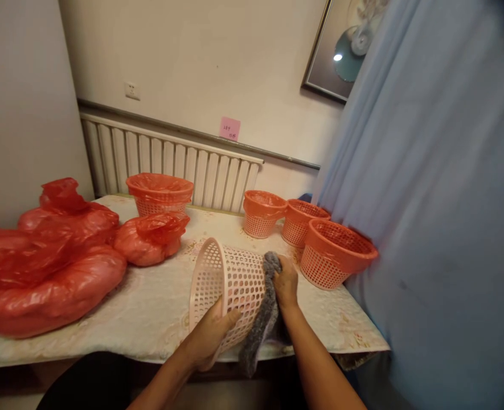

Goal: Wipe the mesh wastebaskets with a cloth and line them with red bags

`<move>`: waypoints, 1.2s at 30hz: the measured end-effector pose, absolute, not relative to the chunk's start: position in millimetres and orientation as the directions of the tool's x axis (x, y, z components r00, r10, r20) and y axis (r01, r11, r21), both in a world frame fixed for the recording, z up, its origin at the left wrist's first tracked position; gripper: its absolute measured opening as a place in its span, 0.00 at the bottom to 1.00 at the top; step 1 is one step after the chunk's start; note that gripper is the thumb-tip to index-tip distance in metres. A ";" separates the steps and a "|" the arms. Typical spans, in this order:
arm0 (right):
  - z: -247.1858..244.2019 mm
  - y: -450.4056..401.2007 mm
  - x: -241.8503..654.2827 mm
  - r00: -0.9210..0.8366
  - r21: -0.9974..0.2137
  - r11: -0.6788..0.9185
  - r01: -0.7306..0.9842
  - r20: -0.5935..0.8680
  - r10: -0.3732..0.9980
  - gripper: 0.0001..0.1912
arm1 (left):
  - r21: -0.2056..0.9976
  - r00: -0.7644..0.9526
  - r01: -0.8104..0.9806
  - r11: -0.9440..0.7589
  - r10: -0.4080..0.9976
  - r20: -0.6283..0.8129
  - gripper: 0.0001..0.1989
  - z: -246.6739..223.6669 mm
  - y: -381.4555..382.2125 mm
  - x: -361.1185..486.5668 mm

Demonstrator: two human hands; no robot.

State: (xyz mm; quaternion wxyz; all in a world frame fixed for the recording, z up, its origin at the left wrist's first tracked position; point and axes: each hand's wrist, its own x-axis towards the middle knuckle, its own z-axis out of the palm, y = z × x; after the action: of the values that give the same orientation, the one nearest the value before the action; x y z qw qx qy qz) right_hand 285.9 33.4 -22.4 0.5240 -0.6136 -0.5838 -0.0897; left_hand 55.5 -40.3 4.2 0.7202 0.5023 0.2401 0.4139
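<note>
Our left hand (211, 336) grips the rim of the pale basket (245, 279), tipped sideways above the table's near edge, while our right hand (286, 285) pinches a limp grey cloth (262, 324) against its base. We judge it light and slightly flexible, best held by that rim.

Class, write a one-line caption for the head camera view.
Two hands hold a tipped pale basket and a grey cloth; red-lined baskets stand behind.

From the pale basket (245, 282), passable at nine o'clock over worktop (149, 310) up to bulky red bags (49, 282), blocked at ten by a smaller red bag (151, 242), open at twelve, obstructed from one to two by three baskets (329, 250), closed off past three by blue curtain (439, 228).
</note>
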 end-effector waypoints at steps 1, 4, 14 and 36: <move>-27.9 33.4 300.1 0.353 -0.557 0.195 0.807 0.721 0.597 0.15 | 0.924 0.547 -0.358 0.136 0.832 0.090 0.29 4.0 -39.9 54.7; -42.7 26.7 325.1 0.468 -0.602 0.126 0.788 0.720 0.512 0.16 | 0.933 0.564 -0.346 0.095 0.816 0.126 0.28 2.5 -37.3 50.8; -53.4 -12.9 210.5 0.373 -0.569 0.319 0.758 0.779 0.504 0.22 | 0.939 0.636 -0.338 0.066 0.751 0.177 0.28 -22.2 -20.7 48.8; -10.1 51.1 267.1 0.315 -0.556 0.253 0.791 0.727 0.610 0.14 | 0.977 0.695 -0.190 -0.093 0.691 0.201 0.24 -23.1 -31.3 33.8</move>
State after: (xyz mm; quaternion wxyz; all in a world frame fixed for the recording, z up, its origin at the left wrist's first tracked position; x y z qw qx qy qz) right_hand 267.1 51.1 -10.1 0.5398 -0.6052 -0.5790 -0.0839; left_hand 33.8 -31.3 -23.1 0.6457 0.6560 0.1908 0.3410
